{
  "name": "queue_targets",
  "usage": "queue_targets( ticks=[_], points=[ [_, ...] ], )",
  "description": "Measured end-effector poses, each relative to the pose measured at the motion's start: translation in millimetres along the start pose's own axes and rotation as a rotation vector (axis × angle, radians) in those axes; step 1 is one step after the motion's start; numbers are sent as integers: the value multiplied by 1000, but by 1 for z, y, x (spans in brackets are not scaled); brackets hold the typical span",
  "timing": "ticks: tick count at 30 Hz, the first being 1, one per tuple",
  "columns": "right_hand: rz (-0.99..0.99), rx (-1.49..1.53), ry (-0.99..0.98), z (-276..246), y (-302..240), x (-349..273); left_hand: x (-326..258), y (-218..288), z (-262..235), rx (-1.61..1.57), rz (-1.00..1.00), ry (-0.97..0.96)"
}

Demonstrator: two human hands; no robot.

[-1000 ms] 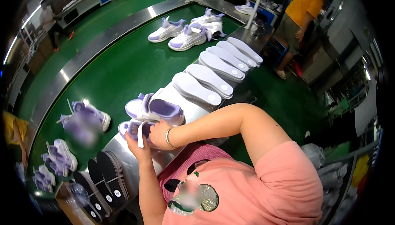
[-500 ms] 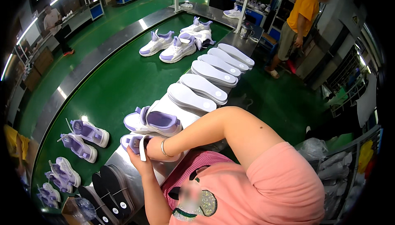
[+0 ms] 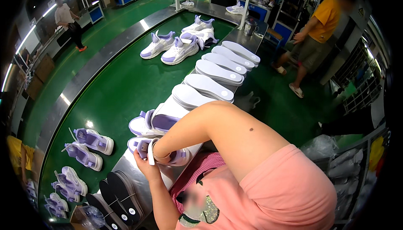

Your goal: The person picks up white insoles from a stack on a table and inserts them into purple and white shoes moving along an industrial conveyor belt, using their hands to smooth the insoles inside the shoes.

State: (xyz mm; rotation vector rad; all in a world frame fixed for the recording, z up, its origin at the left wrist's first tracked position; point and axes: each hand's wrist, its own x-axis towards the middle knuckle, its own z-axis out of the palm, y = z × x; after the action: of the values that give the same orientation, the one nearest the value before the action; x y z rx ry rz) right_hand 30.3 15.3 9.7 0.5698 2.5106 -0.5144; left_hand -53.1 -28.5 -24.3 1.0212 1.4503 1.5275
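A white and lilac sneaker [image 3: 181,157] lies at the near edge of the work surface, in front of my body. My left hand [image 3: 147,168] grips it at its left end, fingers closed beside the raised tongue and a white strap [image 3: 151,153]. My right hand [image 3: 161,151] reaches down inside the shoe's opening, and its fingers are hidden there. Just beyond, touching or nearly so, sits a second matching sneaker [image 3: 145,123], partly covered by my right forearm. Stacks of pale grey insoles [image 3: 208,86] run away to the upper right along the metal edge.
On the green conveyor belt [image 3: 113,91] stand several more sneakers, some far off [image 3: 180,51], some at left [image 3: 84,156]. Banded black insoles [image 3: 121,198] lie near left beside a cardboard box [image 3: 77,215]. A metal mug [image 3: 250,26] stands far right. A person in orange [image 3: 321,20] walks at right.
My right hand has gone deeper into the sneaker, and the wrist bangle no longer shows plainly. The person in orange has moved to the right. The whole view has shifted slightly.
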Motion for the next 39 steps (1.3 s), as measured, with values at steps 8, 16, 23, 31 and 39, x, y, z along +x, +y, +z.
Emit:
queue_targets(
  ticks=[8,16,23,31,39],
  points=[
    [-33,-26,-42,5,12,12,-2,9,10,80,46,15],
    [-270,-63,-128,-23,9,-8,-3,7,-5,55,-20,-3],
    [79,-17,-213,-3,0,-37,-1,-16,-9,235,126,48],
    [24,133,-22,5,9,-42,2,1,-10,275,134,51],
    [160,-53,1094,9,48,-88,28,3,-81,138,33,113]
  ],
)
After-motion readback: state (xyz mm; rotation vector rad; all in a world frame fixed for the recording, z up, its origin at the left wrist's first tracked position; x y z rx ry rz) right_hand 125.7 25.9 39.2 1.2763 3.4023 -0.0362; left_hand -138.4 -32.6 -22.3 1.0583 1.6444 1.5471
